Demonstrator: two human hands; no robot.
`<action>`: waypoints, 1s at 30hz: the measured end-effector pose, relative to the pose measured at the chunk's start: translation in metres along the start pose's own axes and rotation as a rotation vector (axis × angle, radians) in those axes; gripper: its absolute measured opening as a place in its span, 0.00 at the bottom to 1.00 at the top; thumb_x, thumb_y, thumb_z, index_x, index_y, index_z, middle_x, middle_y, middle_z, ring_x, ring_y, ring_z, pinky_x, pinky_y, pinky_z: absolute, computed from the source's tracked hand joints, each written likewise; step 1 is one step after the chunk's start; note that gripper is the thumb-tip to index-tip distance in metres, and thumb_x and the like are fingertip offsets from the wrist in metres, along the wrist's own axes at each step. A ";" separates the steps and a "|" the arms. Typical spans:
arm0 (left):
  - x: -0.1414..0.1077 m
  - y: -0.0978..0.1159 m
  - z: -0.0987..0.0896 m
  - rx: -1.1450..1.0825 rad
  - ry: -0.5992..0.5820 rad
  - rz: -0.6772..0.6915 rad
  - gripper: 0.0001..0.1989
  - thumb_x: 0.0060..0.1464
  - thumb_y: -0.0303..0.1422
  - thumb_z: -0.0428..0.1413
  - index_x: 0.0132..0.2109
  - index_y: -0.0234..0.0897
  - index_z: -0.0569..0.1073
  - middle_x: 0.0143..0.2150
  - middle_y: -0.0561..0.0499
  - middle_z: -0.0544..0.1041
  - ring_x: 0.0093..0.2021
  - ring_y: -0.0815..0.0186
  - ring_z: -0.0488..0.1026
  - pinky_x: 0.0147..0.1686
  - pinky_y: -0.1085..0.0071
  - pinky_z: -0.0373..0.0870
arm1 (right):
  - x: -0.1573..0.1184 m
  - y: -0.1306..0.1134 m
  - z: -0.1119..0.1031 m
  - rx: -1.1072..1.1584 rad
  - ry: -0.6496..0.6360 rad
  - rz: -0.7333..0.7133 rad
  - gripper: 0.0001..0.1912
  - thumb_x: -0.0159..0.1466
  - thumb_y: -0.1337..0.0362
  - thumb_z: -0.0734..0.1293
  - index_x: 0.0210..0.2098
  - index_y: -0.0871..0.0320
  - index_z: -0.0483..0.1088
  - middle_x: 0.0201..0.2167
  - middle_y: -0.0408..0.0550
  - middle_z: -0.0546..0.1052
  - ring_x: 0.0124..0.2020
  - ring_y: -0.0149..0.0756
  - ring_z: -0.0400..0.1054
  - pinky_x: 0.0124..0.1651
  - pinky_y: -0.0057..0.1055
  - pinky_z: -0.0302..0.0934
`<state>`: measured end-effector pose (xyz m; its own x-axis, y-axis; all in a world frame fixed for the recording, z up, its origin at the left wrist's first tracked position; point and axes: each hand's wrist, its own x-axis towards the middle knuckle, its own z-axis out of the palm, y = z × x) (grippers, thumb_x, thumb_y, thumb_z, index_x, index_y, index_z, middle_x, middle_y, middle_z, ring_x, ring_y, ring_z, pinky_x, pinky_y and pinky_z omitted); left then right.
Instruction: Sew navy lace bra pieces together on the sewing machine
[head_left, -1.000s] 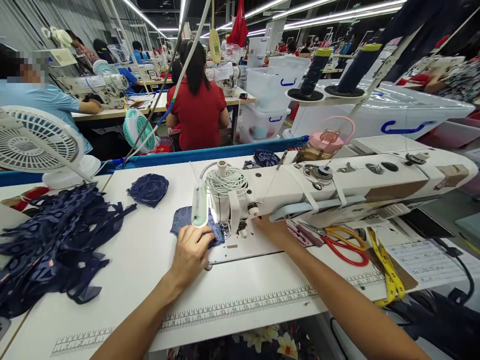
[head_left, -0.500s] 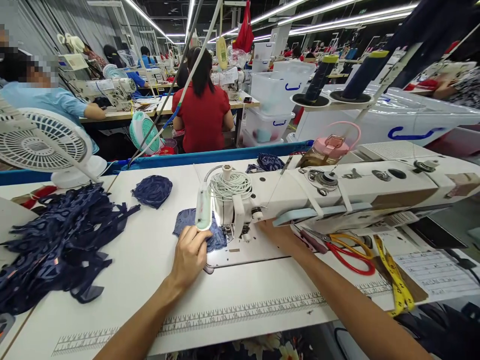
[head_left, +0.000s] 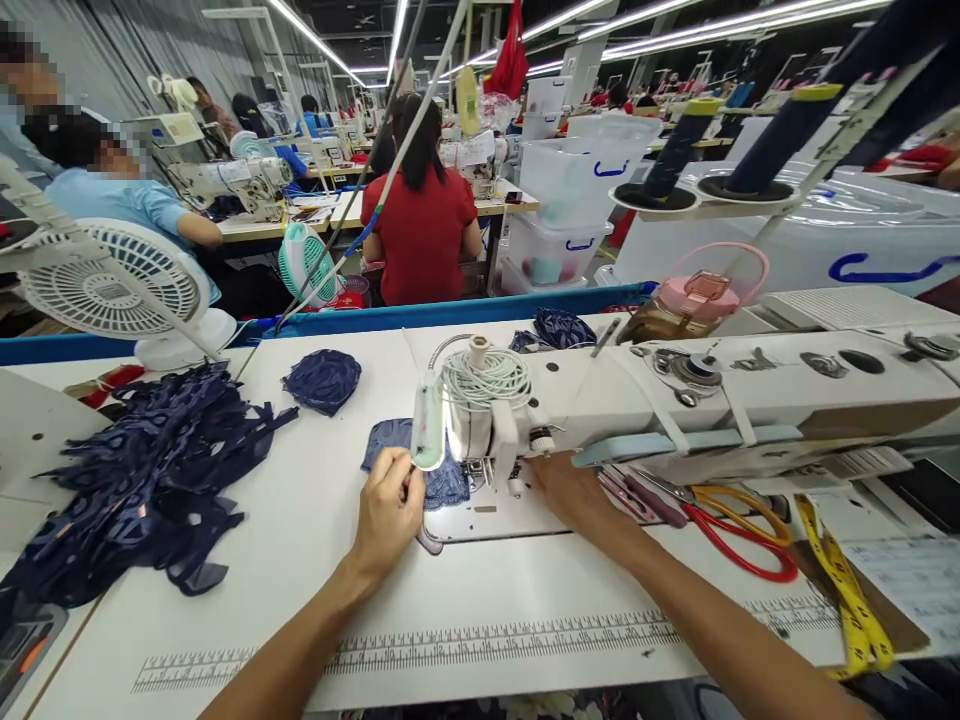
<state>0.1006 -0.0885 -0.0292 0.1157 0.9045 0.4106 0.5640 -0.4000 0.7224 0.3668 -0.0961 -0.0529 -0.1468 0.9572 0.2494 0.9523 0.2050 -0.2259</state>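
1. Closely bunched, the fingers of the left hand (head_left: 390, 512) are curling inward at the near edge of a blue lace piece (head_left: 448, 487); whether they are pinching it, I cannot tell.
2. The right hand (head_left: 566, 490) is reaching in from the right, palm low, its fingertips disappearing behind the head of a white sewing machine (head_left: 585, 375); their grip is hidden.
3. Between the hands, the lace piece is lying on the machine bed, its long axis running roughly left to right and dipping slightly toward the right. Its right end is pointing at the presser foot (head_left: 480, 475), and its left end is showing beyond the left fingertips.
4. Above the lace, a slim pale-green lamp (head_left: 429, 428) is hanging upright, covering the middle of the piece. A coil of pale cord (head_left: 487, 378) is sitting on the machine head.
5. Farther left, a navy bundle (head_left: 322, 382) is resting on the white table (head_left: 285, 620), and a heap of navy strips (head_left: 165, 460) is spreading beside it.
6. To the right, red-handled scissors (head_left: 784, 572) are lying near a yellow tape measure (head_left: 847, 600).
7. Beyond the table, a person in red (head_left: 424, 235) is sitting, back turned.
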 end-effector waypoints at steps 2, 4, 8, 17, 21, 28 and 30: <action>0.001 0.004 -0.003 -0.112 -0.081 -0.170 0.09 0.60 0.33 0.50 0.38 0.36 0.74 0.31 0.53 0.67 0.24 0.73 0.61 0.25 0.74 0.62 | -0.011 -0.013 -0.002 0.017 0.040 -0.107 0.12 0.71 0.69 0.55 0.39 0.63 0.68 0.27 0.46 0.70 0.23 0.30 0.64 0.25 0.27 0.60; 0.002 0.009 -0.004 -0.261 -0.272 -0.295 0.12 0.60 0.38 0.52 0.39 0.35 0.75 0.26 0.56 0.64 0.23 0.73 0.59 0.23 0.75 0.59 | -0.020 -0.030 -0.003 0.036 0.079 -0.217 0.14 0.71 0.70 0.53 0.36 0.62 0.68 0.28 0.49 0.70 0.25 0.31 0.65 0.24 0.26 0.59; 0.000 0.019 -0.004 -0.573 -0.694 -0.465 0.20 0.58 0.48 0.53 0.41 0.33 0.74 0.22 0.59 0.58 0.20 0.75 0.53 0.19 0.77 0.51 | -0.024 -0.058 -0.008 0.029 0.156 -0.428 0.10 0.70 0.70 0.58 0.40 0.61 0.70 0.36 0.52 0.75 0.34 0.35 0.70 0.29 0.28 0.63; -0.001 0.016 -0.001 -0.681 -0.653 -0.626 0.20 0.53 0.49 0.58 0.33 0.34 0.68 0.17 0.61 0.58 0.17 0.77 0.52 0.17 0.80 0.49 | -0.017 -0.068 0.001 0.166 0.292 -0.538 0.11 0.69 0.74 0.58 0.46 0.61 0.70 0.41 0.53 0.78 0.39 0.34 0.74 0.39 0.27 0.68; -0.003 0.016 0.002 -0.598 -0.569 -0.568 0.19 0.55 0.48 0.55 0.32 0.35 0.68 0.19 0.61 0.58 0.18 0.76 0.54 0.18 0.78 0.57 | -0.019 -0.064 0.006 0.426 0.239 -0.323 0.12 0.71 0.70 0.55 0.44 0.59 0.69 0.33 0.49 0.78 0.31 0.32 0.74 0.35 0.26 0.69; -0.005 0.014 0.005 -0.553 -0.596 -0.494 0.16 0.58 0.44 0.53 0.34 0.34 0.70 0.21 0.59 0.60 0.19 0.75 0.57 0.18 0.78 0.55 | -0.016 -0.072 0.000 0.621 0.020 -0.151 0.09 0.69 0.63 0.60 0.38 0.57 0.70 0.22 0.39 0.74 0.20 0.28 0.67 0.24 0.23 0.62; -0.006 0.013 0.006 -0.535 -0.613 -0.474 0.14 0.58 0.42 0.53 0.34 0.34 0.70 0.21 0.59 0.61 0.19 0.75 0.58 0.18 0.78 0.55 | -0.015 -0.075 -0.001 0.619 -0.014 -0.147 0.08 0.67 0.65 0.60 0.34 0.56 0.70 0.21 0.38 0.73 0.19 0.27 0.64 0.22 0.22 0.59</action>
<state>0.1123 -0.0984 -0.0253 0.4665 0.8496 -0.2459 0.2293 0.1524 0.9614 0.2978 -0.1259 -0.0383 -0.2719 0.9117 0.3080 0.5913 0.4108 -0.6940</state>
